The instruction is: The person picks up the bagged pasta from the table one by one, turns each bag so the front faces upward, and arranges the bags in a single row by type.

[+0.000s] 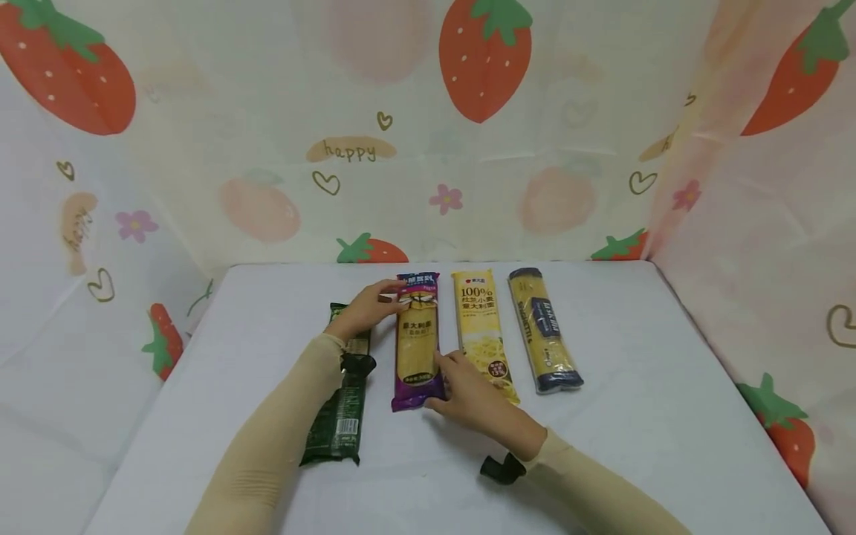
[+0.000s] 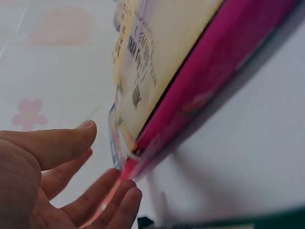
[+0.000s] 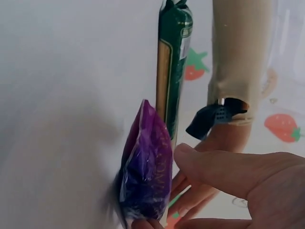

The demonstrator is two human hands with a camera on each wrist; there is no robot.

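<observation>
A purple-ended pasta packet (image 1: pixel 417 342) with a yellow middle lies lengthwise on the white table, between both hands. At its upper left edge is my left hand (image 1: pixel 368 310); in the left wrist view its fingertips (image 2: pixel 129 200) come right to the packet's pink end, with thumb and fingers apart. My right hand (image 1: pixel 478 397) is at the lower right edge, overlapping a yellow pasta packet (image 1: pixel 476 312) in the head view. The right wrist view has its thumb (image 3: pixel 188 155) extended beside the purple end (image 3: pixel 147 167), other fingers low and partly out of frame.
A dark green packet (image 1: pixel 341 416) lies on the left, partly covered by the left hand and wrist. A spaghetti packet with dark blue ends (image 1: pixel 543 331) lies at the far right of the row. Strawberry-printed cloth (image 1: pixel 414 171) stands behind the white table (image 1: pixel 642 416).
</observation>
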